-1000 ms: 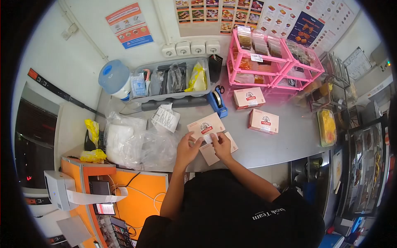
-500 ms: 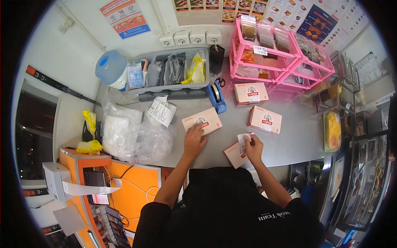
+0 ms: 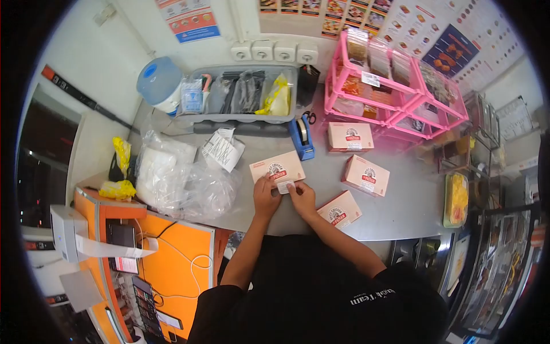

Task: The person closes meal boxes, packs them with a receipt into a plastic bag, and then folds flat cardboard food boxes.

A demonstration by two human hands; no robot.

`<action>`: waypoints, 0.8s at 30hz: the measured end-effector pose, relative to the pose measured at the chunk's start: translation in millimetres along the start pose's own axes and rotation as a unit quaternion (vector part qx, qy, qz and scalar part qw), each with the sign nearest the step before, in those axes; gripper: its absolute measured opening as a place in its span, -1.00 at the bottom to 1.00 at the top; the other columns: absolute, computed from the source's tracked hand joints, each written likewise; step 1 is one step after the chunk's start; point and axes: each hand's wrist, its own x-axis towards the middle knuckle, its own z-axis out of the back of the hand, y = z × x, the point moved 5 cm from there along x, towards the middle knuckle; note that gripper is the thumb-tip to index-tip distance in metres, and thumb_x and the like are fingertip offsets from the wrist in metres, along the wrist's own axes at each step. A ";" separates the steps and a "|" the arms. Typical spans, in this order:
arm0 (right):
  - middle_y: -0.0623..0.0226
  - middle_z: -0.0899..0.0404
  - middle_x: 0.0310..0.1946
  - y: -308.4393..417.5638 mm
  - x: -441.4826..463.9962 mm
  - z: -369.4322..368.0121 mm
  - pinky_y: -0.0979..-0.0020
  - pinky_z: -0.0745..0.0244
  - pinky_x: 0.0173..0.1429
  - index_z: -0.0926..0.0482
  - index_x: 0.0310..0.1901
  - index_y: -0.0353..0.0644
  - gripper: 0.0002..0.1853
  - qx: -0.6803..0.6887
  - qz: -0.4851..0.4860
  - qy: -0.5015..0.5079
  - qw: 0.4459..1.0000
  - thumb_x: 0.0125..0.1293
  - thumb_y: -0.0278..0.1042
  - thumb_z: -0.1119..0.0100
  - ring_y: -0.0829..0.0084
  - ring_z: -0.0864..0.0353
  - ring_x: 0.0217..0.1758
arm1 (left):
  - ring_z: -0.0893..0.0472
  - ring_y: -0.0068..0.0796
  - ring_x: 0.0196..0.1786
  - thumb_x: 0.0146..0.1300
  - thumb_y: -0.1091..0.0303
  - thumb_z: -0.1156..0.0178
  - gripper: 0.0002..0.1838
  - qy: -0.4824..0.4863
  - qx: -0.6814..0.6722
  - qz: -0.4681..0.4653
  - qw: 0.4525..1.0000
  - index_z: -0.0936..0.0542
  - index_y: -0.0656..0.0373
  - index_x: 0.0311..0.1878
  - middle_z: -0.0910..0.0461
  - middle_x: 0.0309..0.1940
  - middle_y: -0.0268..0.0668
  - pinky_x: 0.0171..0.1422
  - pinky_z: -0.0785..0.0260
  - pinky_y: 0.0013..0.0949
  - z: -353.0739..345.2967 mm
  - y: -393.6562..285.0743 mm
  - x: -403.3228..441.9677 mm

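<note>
A pink-and-white printed box [image 3: 281,164] lies on the steel counter in front of me. At its near edge, a small white label [image 3: 284,187] lies between my hands. My right hand [image 3: 301,198] pinches the label at its right side. The fingers of my left hand [image 3: 267,196] are bent over the box's lower left part; what they hold, if anything, is hidden. Just right of my right forearm rests another printed box [image 3: 341,210]. Two more boxes, one upper [image 3: 350,137] and one lower [image 3: 366,175], stand farther right, with white labels on them.
A blue tape dispenser [image 3: 302,137] stands behind the front box. Clear plastic bags [image 3: 189,178] and white paper slips [image 3: 223,150] lie to the left. A grey tray [image 3: 240,117] and pink racks [image 3: 389,103] line the back. A yellow-filled container [image 3: 456,200] sits right.
The label in my right hand has moved left from the near right box to the front box. That near right box now lies uncovered. Both hands have come together again.
</note>
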 end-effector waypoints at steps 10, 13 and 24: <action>0.02 -0.69 -0.41 28.3 7.7 4.8 0.14 -0.57 -0.22 -0.72 -0.30 -0.32 -0.70 -0.119 0.050 -0.056 0.990 0.35 -0.18 -0.43 0.14 -0.70 -0.38 | -0.60 0.16 0.27 0.08 0.43 -0.47 -0.51 0.032 0.004 -0.033 0.999 -0.59 0.18 0.12 -0.63 0.20 0.03 0.43 -0.41 0.14 -3.5 -0.5 -4.6; -0.01 -0.69 -0.41 28.4 10.7 5.0 0.10 -0.56 -0.23 -0.69 -0.38 -0.30 -0.69 -0.161 0.060 -0.055 0.984 0.33 -0.18 -0.44 0.06 -0.70 -0.38 | -0.61 0.15 0.29 0.04 0.51 -0.42 -0.57 0.056 0.008 -0.067 0.996 -0.63 0.18 0.04 -0.65 0.17 0.04 0.44 -0.42 0.13 -3.9 0.0 -2.2; 0.10 -0.69 -0.44 76.1 29.4 25.5 -0.02 -0.60 -0.16 -0.68 -0.36 -0.20 -0.66 -0.347 -0.002 0.052 0.936 0.33 -0.04 -0.40 -0.03 -0.71 -0.33 | -0.59 0.00 0.37 -0.01 0.52 -0.51 -0.58 0.051 -0.022 -0.023 0.998 -0.68 0.15 -0.02 -0.68 0.18 -0.08 0.53 -0.40 0.03 4.7 -0.5 1.0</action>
